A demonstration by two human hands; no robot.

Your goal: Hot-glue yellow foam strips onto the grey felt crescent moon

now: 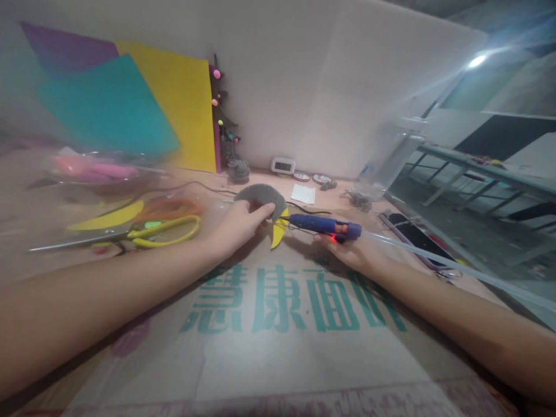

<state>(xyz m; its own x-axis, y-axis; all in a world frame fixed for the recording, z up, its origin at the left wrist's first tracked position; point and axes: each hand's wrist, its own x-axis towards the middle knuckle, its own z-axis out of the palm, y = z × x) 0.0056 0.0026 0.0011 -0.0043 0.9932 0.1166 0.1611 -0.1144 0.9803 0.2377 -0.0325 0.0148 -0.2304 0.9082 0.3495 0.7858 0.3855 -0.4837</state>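
My left hand [249, 225] pinches a curved grey felt piece [263, 197] between thumb and fingers, above the printed sheet. A pointed yellow piece [279, 230] hangs at the right end of the felt; whether it is fixed there I cannot tell. My right hand [343, 250] is wrapped round a blue hot glue gun [319, 223] with a small red light lit. Its front end points left at the yellow piece, very close to it. From its rear, a long clear glue stick [417, 252] runs off to the right.
Yellow-handled scissors [163, 231] and a yellow cutout [108, 217] lie left. Coloured sheets [191, 116] lean on the wall beside a small decorated tree [223, 127]. A digital clock [283, 165] stands behind, a phone [417, 240] lies right. Printed sacking [252, 365] covers the table.
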